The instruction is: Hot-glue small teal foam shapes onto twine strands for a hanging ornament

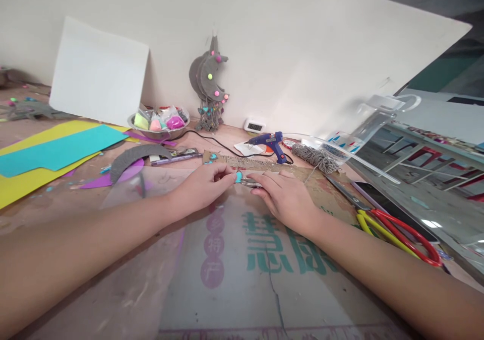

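My left hand (212, 185) pinches a small turquoise piece (239, 177) between thumb and fingertips, above the middle of the cardboard sheet. From the other side my right hand (284, 195) grips a slim silvery metal tool (249, 182), its tip at the turquoise piece. The fingers cover most of this tool, so I cannot tell its exact kind. Just beyond my left hand, another small turquoise piece (214, 156) lies on a strip of cardboard. Under both hands spreads the printed cardboard (227, 304), with a translucent sheet over part of it.
Behind the hands lies a blue glue gun (266, 139) near a white digital clock (254, 125). Grey yarn (315, 157), large scissors (397, 231) and a phone (393, 209) are at right. A metal bowl (159, 133), coloured sheets (64, 151) and a grey crescent (138, 157) are at left.
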`<state>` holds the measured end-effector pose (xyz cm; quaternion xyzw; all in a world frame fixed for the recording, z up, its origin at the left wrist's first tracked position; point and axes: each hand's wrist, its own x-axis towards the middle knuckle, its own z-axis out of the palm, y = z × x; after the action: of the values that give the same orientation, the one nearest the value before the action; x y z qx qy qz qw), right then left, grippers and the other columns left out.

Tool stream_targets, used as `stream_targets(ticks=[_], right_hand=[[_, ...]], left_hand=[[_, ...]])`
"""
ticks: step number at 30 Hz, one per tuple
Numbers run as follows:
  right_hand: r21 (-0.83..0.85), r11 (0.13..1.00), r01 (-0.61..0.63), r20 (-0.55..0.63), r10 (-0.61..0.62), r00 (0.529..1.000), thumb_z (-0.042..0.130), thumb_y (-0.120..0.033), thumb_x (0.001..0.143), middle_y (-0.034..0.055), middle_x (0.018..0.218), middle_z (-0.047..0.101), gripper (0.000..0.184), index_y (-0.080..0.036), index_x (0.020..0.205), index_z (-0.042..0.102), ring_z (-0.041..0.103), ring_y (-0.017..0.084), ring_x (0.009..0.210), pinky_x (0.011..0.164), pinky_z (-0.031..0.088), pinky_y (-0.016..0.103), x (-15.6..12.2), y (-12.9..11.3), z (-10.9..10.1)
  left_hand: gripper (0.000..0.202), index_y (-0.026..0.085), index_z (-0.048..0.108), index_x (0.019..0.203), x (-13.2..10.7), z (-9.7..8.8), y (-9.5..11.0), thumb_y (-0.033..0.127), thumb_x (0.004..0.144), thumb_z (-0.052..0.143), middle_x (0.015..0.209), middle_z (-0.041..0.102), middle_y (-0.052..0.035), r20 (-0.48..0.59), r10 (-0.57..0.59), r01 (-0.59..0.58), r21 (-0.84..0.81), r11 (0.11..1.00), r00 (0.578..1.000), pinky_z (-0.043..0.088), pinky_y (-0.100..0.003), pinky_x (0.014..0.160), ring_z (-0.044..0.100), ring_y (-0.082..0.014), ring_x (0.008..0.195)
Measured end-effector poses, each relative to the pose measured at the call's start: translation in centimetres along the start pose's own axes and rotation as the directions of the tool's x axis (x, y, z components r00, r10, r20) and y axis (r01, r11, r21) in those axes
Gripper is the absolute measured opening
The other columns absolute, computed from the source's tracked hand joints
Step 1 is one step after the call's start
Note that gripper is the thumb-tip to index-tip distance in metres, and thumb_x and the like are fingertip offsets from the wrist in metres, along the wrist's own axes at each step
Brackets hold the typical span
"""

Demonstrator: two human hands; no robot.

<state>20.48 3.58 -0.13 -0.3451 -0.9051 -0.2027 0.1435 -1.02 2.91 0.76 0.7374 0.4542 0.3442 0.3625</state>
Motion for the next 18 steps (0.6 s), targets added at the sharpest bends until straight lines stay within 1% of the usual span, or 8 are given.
stream_targets(ticks=[7, 13, 18], right_hand=[[-0.006, 1.000, 0.000, -0.003, 0.000, 1.000, 0.038, -0.035, 0.094, 0.0078, 0.101, 0.066, 0.033, -0.017, 0.119, 0.052, 0.060, 0.018, 0.086, 0.072, 0.036, 0.032, -0.07, 0.00, -0.06], [0.002, 1.000, 0.001, -0.002, -0.001, 1.000, 0.038, -0.033, 0.094, 0.0084, 0.099, 0.066, 0.031, -0.016, 0.115, 0.054, 0.059, 0.019, 0.085, 0.072, 0.036, 0.032, -0.05, -0.01, -0.20], [0.013, 1.000, 0.008, -0.016, -0.008, 1.000, 0.039, -0.032, 0.094, 0.0074, 0.097, 0.067, 0.030, -0.016, 0.115, 0.053, 0.059, 0.018, 0.084, 0.072, 0.036, 0.031, 0.04, -0.05, -0.16]], left_hand=[[0.023, 0.017, 0.049, 0.068, -0.02, 0.04, 0.11, 0.033, 0.083, 0.042, 0.064, 0.049, 0.0033, -0.014, 0.016, -0.016, 0.015, 1.000, 1.000, 0.035, -0.023, 0.055, 0.044, -0.0110, 0.059], [0.024, 0.018, 0.050, 0.070, 0.01, 0.16, -0.12, 0.036, 0.084, 0.043, 0.066, 0.052, 0.0027, -0.015, 0.020, -0.020, 0.010, 1.000, 1.000, 0.036, -0.022, 0.056, 0.048, -0.0118, 0.063], [0.025, 0.018, 0.050, 0.070, 0.03, 0.22, -0.47, 0.038, 0.084, 0.042, 0.062, 0.050, 0.0028, 0.003, -0.001, 0.001, 0.014, 1.000, 1.000, 0.035, -0.022, 0.050, 0.047, -0.0117, 0.057]])
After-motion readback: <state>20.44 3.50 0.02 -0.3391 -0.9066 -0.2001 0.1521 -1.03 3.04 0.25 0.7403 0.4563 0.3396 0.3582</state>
